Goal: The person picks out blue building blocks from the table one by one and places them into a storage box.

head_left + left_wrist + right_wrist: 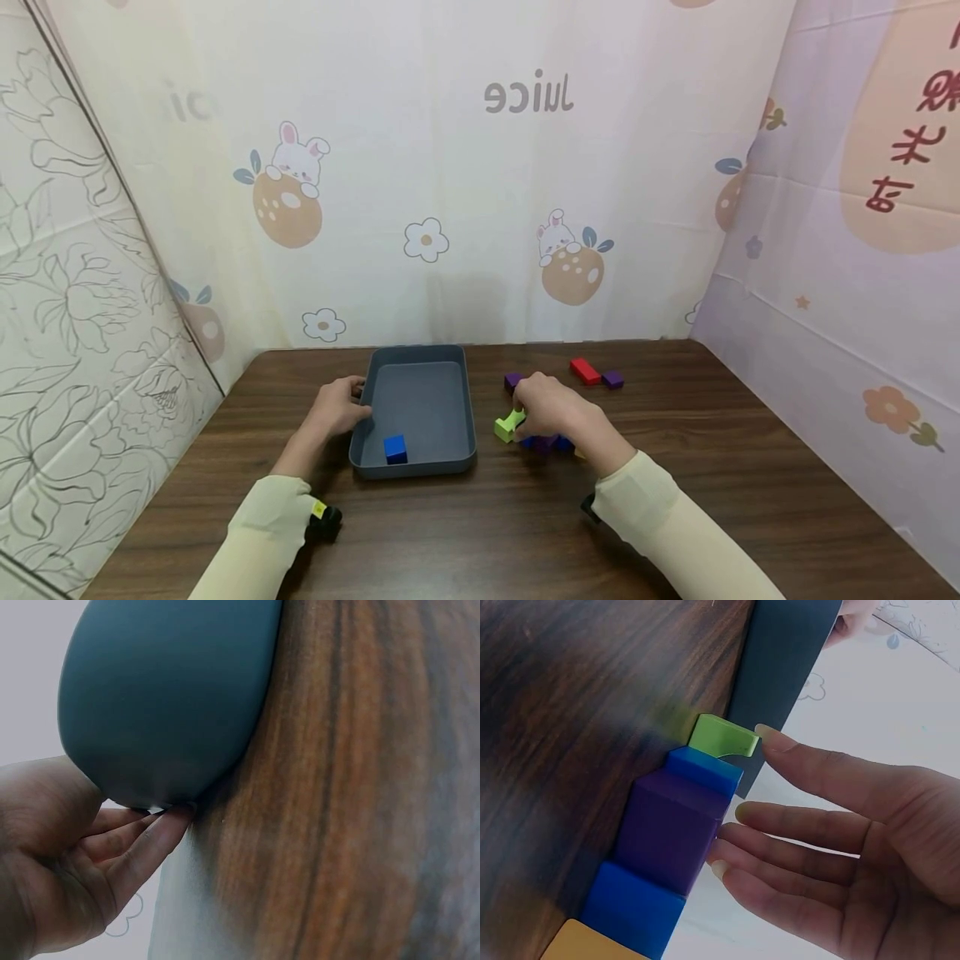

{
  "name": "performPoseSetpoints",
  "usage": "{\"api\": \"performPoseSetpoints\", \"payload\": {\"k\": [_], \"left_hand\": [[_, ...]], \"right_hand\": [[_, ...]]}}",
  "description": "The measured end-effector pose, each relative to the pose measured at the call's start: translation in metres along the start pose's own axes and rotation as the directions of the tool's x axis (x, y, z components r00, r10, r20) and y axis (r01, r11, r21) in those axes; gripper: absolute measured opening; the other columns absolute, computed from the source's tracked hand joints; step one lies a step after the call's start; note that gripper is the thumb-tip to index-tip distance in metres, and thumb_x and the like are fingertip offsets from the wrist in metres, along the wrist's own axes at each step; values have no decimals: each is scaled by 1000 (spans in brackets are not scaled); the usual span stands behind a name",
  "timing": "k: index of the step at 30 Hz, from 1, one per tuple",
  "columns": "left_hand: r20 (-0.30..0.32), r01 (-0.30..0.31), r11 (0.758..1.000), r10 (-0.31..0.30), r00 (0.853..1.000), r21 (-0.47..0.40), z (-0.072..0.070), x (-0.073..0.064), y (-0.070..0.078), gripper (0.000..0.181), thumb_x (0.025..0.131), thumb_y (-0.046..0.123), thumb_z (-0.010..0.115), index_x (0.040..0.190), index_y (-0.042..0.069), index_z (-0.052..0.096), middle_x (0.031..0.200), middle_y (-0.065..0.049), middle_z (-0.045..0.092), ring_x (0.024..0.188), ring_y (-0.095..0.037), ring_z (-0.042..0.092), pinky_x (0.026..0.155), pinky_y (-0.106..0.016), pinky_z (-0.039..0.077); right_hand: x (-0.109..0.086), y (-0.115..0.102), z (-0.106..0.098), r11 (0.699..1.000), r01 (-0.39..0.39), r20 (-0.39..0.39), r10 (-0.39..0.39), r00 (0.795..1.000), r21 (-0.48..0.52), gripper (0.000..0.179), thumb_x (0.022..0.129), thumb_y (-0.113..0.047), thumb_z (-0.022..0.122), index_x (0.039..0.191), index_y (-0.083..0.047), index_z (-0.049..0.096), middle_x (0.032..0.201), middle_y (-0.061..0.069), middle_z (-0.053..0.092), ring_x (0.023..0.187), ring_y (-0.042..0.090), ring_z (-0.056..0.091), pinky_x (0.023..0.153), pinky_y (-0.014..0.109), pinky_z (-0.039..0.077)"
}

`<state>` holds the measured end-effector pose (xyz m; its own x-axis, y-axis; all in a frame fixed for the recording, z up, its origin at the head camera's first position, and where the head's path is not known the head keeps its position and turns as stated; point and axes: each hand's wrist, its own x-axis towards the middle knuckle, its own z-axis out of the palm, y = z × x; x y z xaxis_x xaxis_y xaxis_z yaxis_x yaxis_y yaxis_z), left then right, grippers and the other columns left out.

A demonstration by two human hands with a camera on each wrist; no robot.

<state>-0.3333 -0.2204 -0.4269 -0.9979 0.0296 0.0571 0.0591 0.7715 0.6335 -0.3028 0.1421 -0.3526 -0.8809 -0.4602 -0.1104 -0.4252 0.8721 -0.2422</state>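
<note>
At the left side of the grey tray [472, 417], my left hand [335, 406] holds its wall, with the thumb at the rim. Its fingers lie against the tray's outer wall [172, 697] in the left wrist view; the thumb is hidden there. My right hand [551, 406] is over a group of blocks, thumb and fingers spread apart. Its thumb tip is at the end of a green arch-shaped block [721, 737]; contact is hard to tell. The other fingertips are close to a purple block [671, 829] and a blue block [705, 771].
A blue cube [395, 450] sits in the tray's near left corner. Beyond my right hand lie a red block [585, 372], a purple block [612, 380] and another purple block [512, 382]. A yellow block [592, 943] ends the row. Printed curtains stand behind the wooden table [480, 542].
</note>
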Motion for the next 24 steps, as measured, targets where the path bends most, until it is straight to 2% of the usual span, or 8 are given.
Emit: {"api": "performPoseSetpoints", "payload": {"k": [6,15,20,24], "left_hand": [[3,-9,1000,9,1000,0,0,0,1,60,92,5,73,146,-12,52,129,-31,66,113,-41,67,82,-45,63],[5,-17,1000,17,1000,2,0,0,1,60,93,5,73,146,-12,52,129,-30,66,114,-41,67,84,-46,62],[3,-20,1000,20,1000,9,-1,1,0,61,92,5,74,146,-12,52,129,-30,67,114,-40,67,85,-46,62],[6,-11,1000,11,1000,9,-1,0,0,61,92,5,74,147,-12,52,129,-30,67,115,-40,66,86,-46,62]], "right_hand": [[1,3,4,1000,-4,-4,4,1000,-15,40,81,-18,94,112,2,78,105,12,74,84,19,66,81,42,62],[4,2,8,999,-35,14,35,999,-12,38,80,-13,94,110,2,77,104,12,73,85,20,67,79,42,63],[4,1,9,1000,-26,23,27,999,-12,34,80,-5,92,110,2,78,104,13,74,85,20,68,78,42,64],[4,1,8,1000,10,41,-10,999,-20,33,81,2,89,112,3,78,109,15,75,88,22,68,79,43,64]]}}
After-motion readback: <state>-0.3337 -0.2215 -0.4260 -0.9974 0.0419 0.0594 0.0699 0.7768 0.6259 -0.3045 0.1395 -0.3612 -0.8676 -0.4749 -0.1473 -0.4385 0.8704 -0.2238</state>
